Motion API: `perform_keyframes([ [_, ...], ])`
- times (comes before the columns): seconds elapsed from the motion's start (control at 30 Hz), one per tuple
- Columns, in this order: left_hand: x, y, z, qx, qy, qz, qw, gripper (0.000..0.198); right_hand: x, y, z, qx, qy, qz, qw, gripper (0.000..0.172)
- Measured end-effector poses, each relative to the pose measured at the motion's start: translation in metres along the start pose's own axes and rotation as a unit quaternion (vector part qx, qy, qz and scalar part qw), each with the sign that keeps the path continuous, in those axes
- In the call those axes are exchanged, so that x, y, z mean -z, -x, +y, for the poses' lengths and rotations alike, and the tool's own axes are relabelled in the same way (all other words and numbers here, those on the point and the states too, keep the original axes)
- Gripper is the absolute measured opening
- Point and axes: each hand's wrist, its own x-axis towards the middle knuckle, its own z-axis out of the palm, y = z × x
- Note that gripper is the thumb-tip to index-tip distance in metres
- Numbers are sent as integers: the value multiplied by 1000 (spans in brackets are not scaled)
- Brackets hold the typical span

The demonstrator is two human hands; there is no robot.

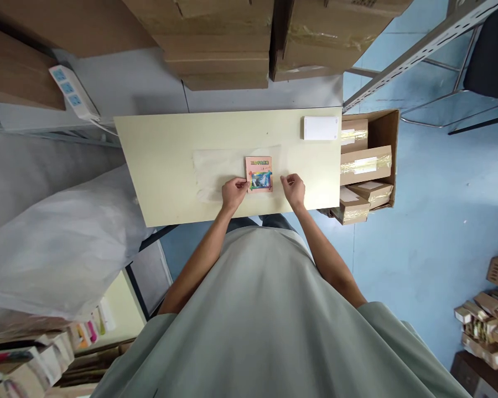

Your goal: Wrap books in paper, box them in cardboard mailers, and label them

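A small pink booklet (259,174) with a colourful picture on its cover lies on a thin translucent sheet (216,166), spread over the pale yellow table. My left hand (234,193) is closed, its fingertips pinching the booklet's lower left edge. To the right of the booklet, and apart from it, is my right hand (294,191). Its thumb and fingers are pressed together near the sheet's right edge; whatever they may hold is too small to make out.
A white stack of labels or paper (321,128) sits at the table's (161,166) far right corner. Beyond the right edge, an open carton (394,160) holds taped parcels. Large cardboard boxes (228,72) and a power strip (72,91) line the back. A big whitish plastic bag (66,237) bulges at left.
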Motion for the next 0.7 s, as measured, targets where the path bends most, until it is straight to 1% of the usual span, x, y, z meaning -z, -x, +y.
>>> perform_keyframes([
  [0.1, -1, 1, -3, 0, -5, 0, 1000, 7, -2, 11, -8, 66, 5, -9, 998, 37],
  [0.17, -1, 3, -5, -3, -10, 8, 1000, 5, -7, 16, -17, 109, 0, -32, 994, 38],
  [0.27, -3, 7, -6, -16, -12, 28, 999, 16, -21, 17, -29, 150, 5, -89, 985, 42],
  [0.33, -7, 12, -5, -38, -12, 25, 999, 27, -31, 14, -34, 161, 31, -122, 979, 47],
  [0.43, -19, 19, -4, -78, -31, 26, 996, 33, -40, 7, -36, 184, 69, -145, 970, 56],
  [0.5, -30, 23, -2, -91, -48, 51, 993, 33, -41, 2, -33, 208, 81, -149, 963, 58],
  [0.57, -40, 24, -1, -86, -59, 81, 991, 38, -38, -3, -30, 230, 87, -153, 957, 57],
  [0.63, -47, 24, 0, -75, -66, 99, 990, 46, -34, -9, -28, 245, 90, -165, 951, 53],
  [0.7, -52, 22, 0, -69, -65, 104, 990, 51, -30, -19, -28, 245, 91, -178, 949, 47],
])
